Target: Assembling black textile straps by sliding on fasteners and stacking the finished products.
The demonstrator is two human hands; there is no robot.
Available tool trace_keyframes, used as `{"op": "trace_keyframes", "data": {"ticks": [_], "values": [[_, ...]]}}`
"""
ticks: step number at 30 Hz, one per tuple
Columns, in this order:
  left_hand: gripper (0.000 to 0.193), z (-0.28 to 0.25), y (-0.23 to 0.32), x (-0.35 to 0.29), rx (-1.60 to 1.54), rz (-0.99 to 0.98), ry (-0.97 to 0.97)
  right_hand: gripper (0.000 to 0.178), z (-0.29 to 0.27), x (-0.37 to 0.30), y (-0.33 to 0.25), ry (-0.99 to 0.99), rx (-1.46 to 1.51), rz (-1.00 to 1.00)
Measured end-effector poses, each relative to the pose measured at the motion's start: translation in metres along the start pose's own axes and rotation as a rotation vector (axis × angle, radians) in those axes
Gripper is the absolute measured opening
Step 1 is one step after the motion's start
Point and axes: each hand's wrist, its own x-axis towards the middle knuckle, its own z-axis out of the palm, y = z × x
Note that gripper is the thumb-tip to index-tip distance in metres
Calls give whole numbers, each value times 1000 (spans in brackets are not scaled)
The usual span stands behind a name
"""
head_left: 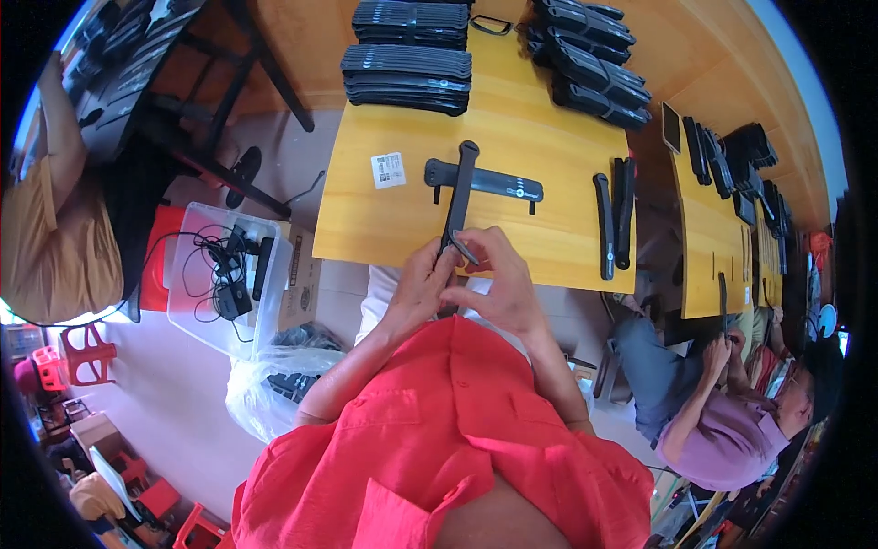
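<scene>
A long black strap (460, 190) with a rounded far end runs from my hands out over the yellow table. My left hand (422, 285) is closed around its near part. My right hand (502, 285) has curled fingers at a narrow dark loop (465, 249) beside the strap; its thumb stands apart from the fingertips. Beneath the strap's far half, a wider dark band (498, 183) with pale print lies crosswise on the table, two short black tabs sticking out from its near edge. The strap's nearest end is partly hidden by my hands.
Stacked black bands (407, 75) and bundled ones (594, 64) fill the table's far side. Loose straps (605, 224) lie at right, a white label (388, 170) at left. A clear bin (197, 316) of cables stands left. A co-worker (722, 421) sits at right, another person (64, 238) at left.
</scene>
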Motion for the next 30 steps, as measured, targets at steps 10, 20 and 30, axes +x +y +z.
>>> {"op": "trace_keyframes", "data": {"ticks": [10,20,30], "values": [[26,12,-14,-9,-11,92,-130,9,-2,4,15,418,-192,-192],[30,18,12,-26,-49,18,-368,31,-85,42,37,687,260,181],[29,-2,19,-42,-120,-109,-389,31,-173,93,103,988,237,149]]}}
